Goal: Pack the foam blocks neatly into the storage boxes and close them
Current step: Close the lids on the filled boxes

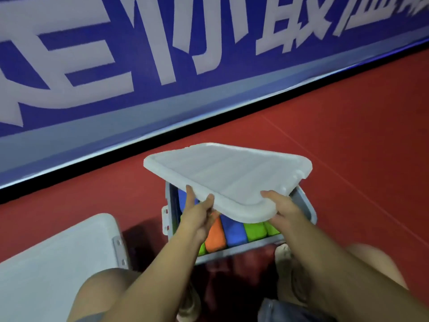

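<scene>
A white ribbed lid hangs tilted above an open grey storage box on the red floor. My left hand grips the lid's near edge on the left, and my right hand grips it on the right. Inside the box, foam blocks stand packed side by side: orange, blue and green. The lid hides the far part of the box.
A second box with a white lid on it sits at the lower left. A blue banner with white characters runs along the far side of the red floor. My knees and feet are below the box.
</scene>
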`<state>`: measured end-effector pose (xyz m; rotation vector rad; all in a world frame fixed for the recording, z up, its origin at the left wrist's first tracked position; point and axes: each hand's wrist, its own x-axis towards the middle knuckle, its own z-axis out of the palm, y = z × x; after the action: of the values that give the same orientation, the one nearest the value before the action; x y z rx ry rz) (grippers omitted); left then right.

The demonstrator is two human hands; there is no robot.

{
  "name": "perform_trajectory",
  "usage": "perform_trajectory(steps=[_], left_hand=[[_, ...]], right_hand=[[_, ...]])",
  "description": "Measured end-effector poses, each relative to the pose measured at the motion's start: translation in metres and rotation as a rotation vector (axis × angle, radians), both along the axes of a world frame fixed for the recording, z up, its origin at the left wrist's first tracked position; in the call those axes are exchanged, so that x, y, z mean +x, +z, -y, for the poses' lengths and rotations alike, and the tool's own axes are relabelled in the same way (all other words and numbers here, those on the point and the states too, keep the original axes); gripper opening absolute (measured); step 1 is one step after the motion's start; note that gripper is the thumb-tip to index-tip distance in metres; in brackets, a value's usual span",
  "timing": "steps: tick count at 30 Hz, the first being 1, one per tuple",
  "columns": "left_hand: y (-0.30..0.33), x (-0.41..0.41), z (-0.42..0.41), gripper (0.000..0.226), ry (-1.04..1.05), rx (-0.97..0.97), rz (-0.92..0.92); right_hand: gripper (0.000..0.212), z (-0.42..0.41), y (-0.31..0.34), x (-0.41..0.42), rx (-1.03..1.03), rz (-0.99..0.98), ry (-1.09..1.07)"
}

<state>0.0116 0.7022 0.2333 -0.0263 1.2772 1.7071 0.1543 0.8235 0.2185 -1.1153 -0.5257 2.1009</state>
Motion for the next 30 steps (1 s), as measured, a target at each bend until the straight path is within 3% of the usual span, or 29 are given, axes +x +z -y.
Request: perform_trajectory(steps=[4,10,13,18,20,22,25,26,29,30], left_hand=[[-0.023,0.047,0.007,0.077,-0.123,-0.077,0.022],[-0.044,0.097,-0.005,0.09,-0.193,-0.177,-0.016],[-0.059,0.127,-0.012,0.097,-0.235,-0.198,0.051],[-0.087,0.14,-0.033,0.092,-0.371,-0.26,0.095],[-0.097,0.127,-0.039,0.066,-0.512,-0.328,-0.046],[-0.099,0.108,-0.048,0.033,-0.589,-0.483,-0.368],[-0.104,0.072,-0.056,0.057,-0.644,-0.699,-1.084],[-0.105,0.062,-0.056,0.068,-0.75,-0.758,-1.262],[-0.118,0.039,-0.044,0.097,-1.343,-1.01,-1.324],[-0.122,0.037,-0.039,0.101,-1.445,-1.041,-1.33]], right_hand=[[0.044,-0.01,-0.005,0.049,0.096,0.111,0.128],[0.086,-0.059,-0.026,0.079,0.256,0.273,0.331],[0.107,-0.085,-0.04,0.094,0.336,0.605,0.496],[0.094,-0.12,-0.083,0.104,0.465,0.939,0.656],[0.087,-0.133,-0.096,0.102,0.577,1.089,0.721],[0.081,-0.14,-0.107,0.096,0.66,1.233,0.831],[0.076,-0.138,-0.127,0.088,0.707,1.308,0.963],[0.074,-0.136,-0.135,0.087,0.743,1.337,0.984],[0.065,-0.134,-0.147,0.084,0.815,1.426,0.934],[0.063,-0.135,-0.148,0.083,0.82,1.439,0.914]])
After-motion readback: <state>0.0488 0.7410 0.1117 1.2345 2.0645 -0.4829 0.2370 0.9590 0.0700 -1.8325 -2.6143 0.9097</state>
